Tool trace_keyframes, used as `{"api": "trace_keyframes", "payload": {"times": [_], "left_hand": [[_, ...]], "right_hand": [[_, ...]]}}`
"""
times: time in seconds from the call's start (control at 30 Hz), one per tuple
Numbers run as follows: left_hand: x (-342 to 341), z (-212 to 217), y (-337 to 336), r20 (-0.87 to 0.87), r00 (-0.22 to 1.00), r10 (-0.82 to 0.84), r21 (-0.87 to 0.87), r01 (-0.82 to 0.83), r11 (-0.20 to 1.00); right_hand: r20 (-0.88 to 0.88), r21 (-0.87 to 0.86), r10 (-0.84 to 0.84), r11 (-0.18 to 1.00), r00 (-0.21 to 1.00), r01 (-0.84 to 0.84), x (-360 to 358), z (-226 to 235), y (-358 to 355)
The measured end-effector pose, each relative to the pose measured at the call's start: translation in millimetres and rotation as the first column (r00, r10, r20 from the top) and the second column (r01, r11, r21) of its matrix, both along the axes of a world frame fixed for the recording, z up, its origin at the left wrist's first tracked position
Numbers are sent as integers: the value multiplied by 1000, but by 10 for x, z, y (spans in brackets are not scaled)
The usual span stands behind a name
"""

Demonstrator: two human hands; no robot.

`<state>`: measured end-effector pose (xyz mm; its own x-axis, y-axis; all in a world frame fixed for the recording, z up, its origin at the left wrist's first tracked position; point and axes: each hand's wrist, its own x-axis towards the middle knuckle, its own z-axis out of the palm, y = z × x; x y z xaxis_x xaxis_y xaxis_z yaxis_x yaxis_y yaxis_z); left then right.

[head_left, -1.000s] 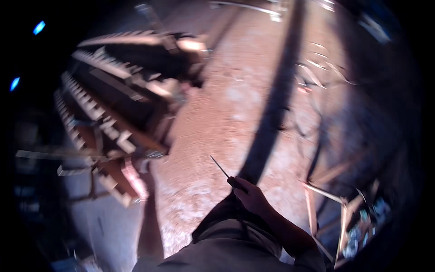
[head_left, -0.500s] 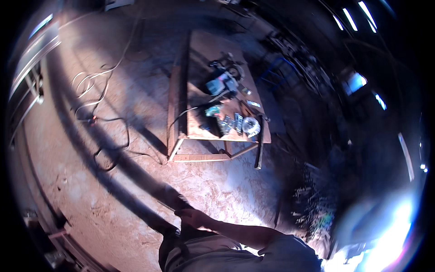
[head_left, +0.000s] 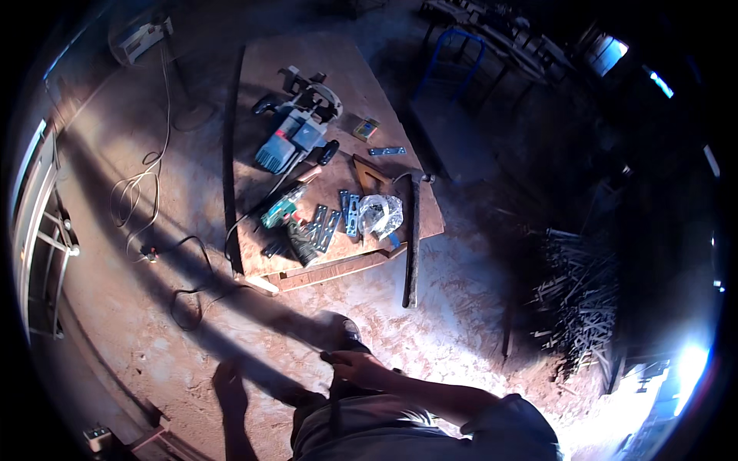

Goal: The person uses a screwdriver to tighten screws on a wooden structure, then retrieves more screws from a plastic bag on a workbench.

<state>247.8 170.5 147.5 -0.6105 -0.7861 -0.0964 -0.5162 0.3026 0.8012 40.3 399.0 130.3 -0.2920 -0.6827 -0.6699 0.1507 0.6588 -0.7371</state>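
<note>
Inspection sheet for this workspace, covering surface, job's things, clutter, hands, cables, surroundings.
Surface: wooden table, tools spread on top.
Job's things: dark object in the right hand, kind unclear.
Clutter: power tool, green drill, metal plates; hammer, handle overhanging the table edge.
Hands: right hand closed; left hand too dim to judge.
Cables: pale cable looped on floor left of table.
Surroundings: stick pile, blue trolley.

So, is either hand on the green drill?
No, the drill lies on the table, while the left hand and the right hand are both apart from it.
</note>
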Motion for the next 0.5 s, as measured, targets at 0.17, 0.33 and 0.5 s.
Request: {"api": "trace_keyframes", "payload": {"times": [0.17, 0.33, 0.5], "left_hand": [[-2377, -250, 72, -187, 887, -421, -158, 396, 904], [-4066, -823, 223, -15, 864, -503, -132, 497, 858], [-4692, -1364, 230, 171, 879, -444, -301, 476, 827]], "right_hand": [[-28, 3, -313, 950, 949, 314, -738, -56, 706], [-24, 78, -557, 827, 830, 557, -958, -89, 1398], [-95, 222, -558, 795, 824, 564, -970, 60, 1714]]}}
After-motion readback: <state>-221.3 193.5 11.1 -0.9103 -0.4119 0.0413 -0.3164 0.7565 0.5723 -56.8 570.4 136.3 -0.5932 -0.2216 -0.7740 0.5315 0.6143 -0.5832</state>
